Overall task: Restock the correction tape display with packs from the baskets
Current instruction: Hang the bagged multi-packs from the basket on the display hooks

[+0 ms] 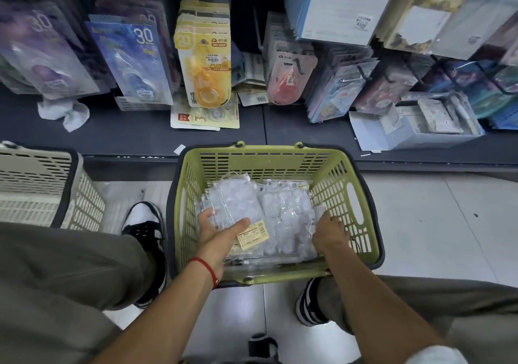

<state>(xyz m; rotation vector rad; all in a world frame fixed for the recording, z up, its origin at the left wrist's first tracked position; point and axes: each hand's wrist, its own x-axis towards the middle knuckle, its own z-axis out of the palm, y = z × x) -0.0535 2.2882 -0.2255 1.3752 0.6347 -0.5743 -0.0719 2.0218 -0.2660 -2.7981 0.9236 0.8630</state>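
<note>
Green plastic basket (330, 167) standing on the pale tiled floor (426, 223) in front of a dark display shelf (117, 134), seen from above by the head camera. Inside the basket lie clear bags of correction tape packs (283, 218), the tape units showing white through the film; a yellowish label (252, 234) sits on the near bag. Left hand (218, 226) reaches into the basket from the near side, thumb laid across the top of the left bag and fingers curled under its edge, gripping it. Right hand (330, 232) rests at the right edge of the bags beside the basket wall, fingers bent down around the bundle; the fingertips are hidden, so the exact hold cannot be told. A red cord (207, 268) circles the left wrist. On the shelf, hanging carded packs stand in rows: purple packs (47, 55) and blue packs (134, 64) marked "30" at left, yellow packs (206, 64) marked "20" at centre, a pink pack (288, 80) to their right, with further carded goods at far right. A crumpled white cloth (67, 114) lies on the shelf at left. A beige basket (42, 184) stands on the floor left of the green one, well apart from both hands.
</note>
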